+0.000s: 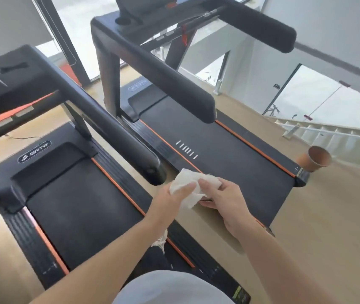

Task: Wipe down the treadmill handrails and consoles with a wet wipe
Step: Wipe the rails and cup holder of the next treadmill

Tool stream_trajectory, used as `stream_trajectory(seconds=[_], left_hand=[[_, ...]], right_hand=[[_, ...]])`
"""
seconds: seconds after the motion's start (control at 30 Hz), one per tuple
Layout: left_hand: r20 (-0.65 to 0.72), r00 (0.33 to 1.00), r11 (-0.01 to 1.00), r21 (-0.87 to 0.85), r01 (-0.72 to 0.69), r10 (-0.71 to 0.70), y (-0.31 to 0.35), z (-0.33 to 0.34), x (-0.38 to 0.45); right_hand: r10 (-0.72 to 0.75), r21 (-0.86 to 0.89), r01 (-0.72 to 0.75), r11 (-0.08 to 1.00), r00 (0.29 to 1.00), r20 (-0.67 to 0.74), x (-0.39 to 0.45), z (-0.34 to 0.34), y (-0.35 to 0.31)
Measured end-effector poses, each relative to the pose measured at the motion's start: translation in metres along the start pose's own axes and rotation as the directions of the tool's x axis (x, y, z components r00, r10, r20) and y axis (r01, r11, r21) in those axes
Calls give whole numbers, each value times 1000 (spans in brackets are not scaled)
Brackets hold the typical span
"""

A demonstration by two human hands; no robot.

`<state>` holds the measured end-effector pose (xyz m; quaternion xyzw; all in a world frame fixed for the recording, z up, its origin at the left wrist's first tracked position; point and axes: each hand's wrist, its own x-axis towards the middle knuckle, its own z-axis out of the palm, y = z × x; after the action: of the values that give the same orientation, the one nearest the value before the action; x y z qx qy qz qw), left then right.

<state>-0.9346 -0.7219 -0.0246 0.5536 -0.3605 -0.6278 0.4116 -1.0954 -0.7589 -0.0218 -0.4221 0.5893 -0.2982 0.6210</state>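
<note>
While both hands work the wet wipe point(193, 187) between them, the step in hand looks like refolding or turning the cloth to a fresh face rather than wiping; it touches no rail. The wipe sits just below centre of the view, at about 4 o'clock from the rounded end of the near treadmill's right handrail point(117, 132), close beside it but apart. The left hand point(172, 197) holds the wipe's lower left part with its thumb laid over the top, fingers curled under. The right hand point(223, 199) pinches the right edge, thumb on top and fingers tucked beneath. Both forearms reach up from 6 o'clock, wrists roughly level. Next, I judge, one hand must take the wipe alone and wrap it round a rail: the far treadmill's left handrail point(163, 77) lies at 12 o'clock, its console point(130, 9) beyond.
</note>
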Motion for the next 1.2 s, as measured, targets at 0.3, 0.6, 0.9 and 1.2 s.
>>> stream_trajectory(seconds=[0.3, 0.6, 0.9, 1.2], left_hand=[[-140, 976, 985, -53, 162, -168, -6, 43, 16], [-156, 970, 981, 38, 192, -184, -20, 72, 21], [-266, 943, 979, -91, 182, -200, -7, 74, 99], [-266, 943, 980, -86, 182, -198, 35, 50, 187]], right_hand=[[189, 284, -210, 936, 977, 100, -9, -52, 12], [307, 452, -364, 815, 931, 197, 2, -75, 30], [302, 306, -323, 896, 946, 116, 79, -77, -8], [291, 298, -248, 922, 951, -106, 186, -88, -81]])
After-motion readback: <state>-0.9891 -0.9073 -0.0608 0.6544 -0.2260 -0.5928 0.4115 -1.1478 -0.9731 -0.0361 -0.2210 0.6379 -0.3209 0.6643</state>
